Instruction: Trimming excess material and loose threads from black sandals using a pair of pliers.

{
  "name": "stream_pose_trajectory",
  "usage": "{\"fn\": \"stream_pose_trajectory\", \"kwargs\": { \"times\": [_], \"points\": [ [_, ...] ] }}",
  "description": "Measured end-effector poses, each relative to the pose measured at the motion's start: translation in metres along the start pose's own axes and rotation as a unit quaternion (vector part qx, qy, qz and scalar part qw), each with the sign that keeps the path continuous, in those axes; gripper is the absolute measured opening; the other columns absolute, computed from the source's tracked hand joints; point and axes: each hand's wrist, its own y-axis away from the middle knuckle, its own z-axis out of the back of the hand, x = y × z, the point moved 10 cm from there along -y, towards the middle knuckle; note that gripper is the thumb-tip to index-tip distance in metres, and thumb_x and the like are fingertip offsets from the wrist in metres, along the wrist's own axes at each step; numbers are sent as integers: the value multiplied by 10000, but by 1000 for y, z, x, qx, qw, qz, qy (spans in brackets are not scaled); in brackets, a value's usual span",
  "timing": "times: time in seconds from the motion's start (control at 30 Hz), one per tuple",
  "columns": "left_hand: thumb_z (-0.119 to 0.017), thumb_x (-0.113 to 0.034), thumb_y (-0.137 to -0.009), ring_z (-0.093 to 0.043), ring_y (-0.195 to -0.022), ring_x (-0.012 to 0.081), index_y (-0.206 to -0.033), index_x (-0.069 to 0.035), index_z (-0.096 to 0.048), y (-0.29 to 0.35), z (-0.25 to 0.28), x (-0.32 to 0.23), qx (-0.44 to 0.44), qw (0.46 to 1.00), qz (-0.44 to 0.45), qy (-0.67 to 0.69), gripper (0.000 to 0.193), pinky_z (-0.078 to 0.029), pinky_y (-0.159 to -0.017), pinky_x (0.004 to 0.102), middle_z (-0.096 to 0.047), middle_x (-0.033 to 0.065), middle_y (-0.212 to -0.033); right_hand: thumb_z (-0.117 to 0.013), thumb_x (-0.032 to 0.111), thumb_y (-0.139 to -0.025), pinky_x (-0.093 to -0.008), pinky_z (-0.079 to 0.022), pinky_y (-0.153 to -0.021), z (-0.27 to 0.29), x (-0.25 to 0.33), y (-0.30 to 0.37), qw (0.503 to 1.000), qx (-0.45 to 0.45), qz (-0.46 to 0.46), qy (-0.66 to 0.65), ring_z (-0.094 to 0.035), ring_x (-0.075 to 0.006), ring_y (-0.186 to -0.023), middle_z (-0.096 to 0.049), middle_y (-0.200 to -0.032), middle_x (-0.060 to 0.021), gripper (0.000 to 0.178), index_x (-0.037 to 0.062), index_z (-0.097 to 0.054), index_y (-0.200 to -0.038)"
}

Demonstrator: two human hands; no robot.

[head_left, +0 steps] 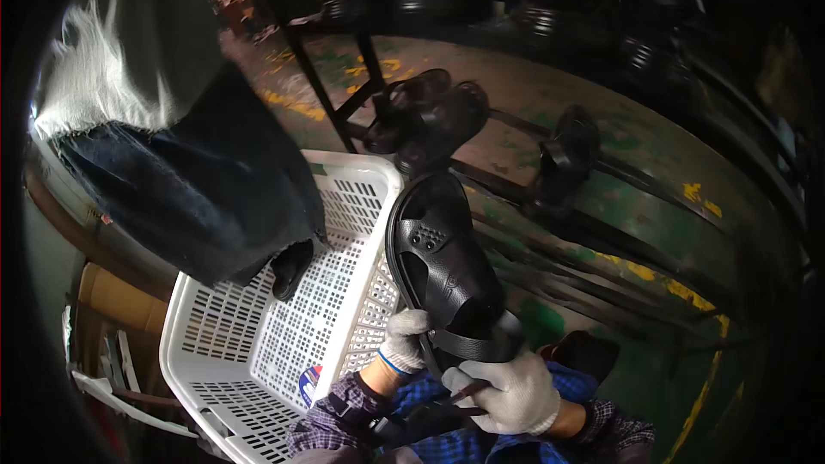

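A black sandal (447, 258) is tilted up in front of me, with its toe pointing away and its heel end near my body. My left hand (404, 341), in a white knit glove, is closed on the sandal's left edge by the heel strap (471, 347). At the heel end is my right hand (514, 391), also gloved. Its fingers are closed around a thin, dark reddish-brown piece (469, 390), whose kind I cannot make out. Part of the heel is hidden behind the right glove.
A white perforated plastic basket (395, 180) stands at my left. Another person in a light top and dark apron (232, 180) leans over it; a dark shoe (292, 271) shows below the apron. Several black sandals (430, 116) and a single sandal (567, 155) rest on dark metal rails beyond.
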Motion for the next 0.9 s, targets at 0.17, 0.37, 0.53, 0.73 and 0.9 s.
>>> {"fn": "stream_pose_trajectory", "kwargs": {
  "times": [0.17,0.37,0.53,0.73,0.9],
  "points": [
    [-693,-396,-771,-414,-1315,336,-1429,-47,-368,-11,0,54,-43,996,73,10,812,-284,-1144,489,-410,176,-1450,-708,88,-717,-351,-506,-652,75,-25,21,969,-240,-58,-26,-612,-257,-722,-624,-959,-81,265,41,-706,-979],
    [-627,-198,-746,-508,-1213,397,-1353,18,-445,-10,-18,48,68,947,85,302,670,-362,-1091,515,-518,249,-1322,-702,171,-753,-417,-487,-860,91,-21,29,961,-269,-21,58,-578,-322,-951,-597,-1122,-127,359,27,-707,-1081],
    [-648,-276,-813,-549,-1162,346,-1316,-27,-484,-21,-21,1,-7,980,-77,185,585,-405,-1059,496,-566,182,-1280,-712,166,-748,-415,-472,-928,8,-39,21,993,-12,-115,-17,-575,-262,-1032,-596,-1013,-64,161,67,-740,-871],
    [-681,-309,-819,-488,-1245,399,-1384,-19,-414,2,-30,-55,8,975,-121,188,689,-365,-1081,552,-492,233,-1365,-655,63,-814,-294,-481,-814,-3,-89,49,926,-190,-238,-222,-546,-141,-828,-591,-974,-82,417,-30,-593,-1215],
    [-680,-242,-826,-566,-1149,333,-1368,-15,-421,23,9,-70,-106,972,-207,43,642,-453,-1014,459,-575,187,-1260,-656,132,-879,-279,-471,-877,-67,-109,30,867,-97,-280,-400,-567,-133,-1026,-580,-1233,-82,516,-55,-477,-1325]
  ]
}}
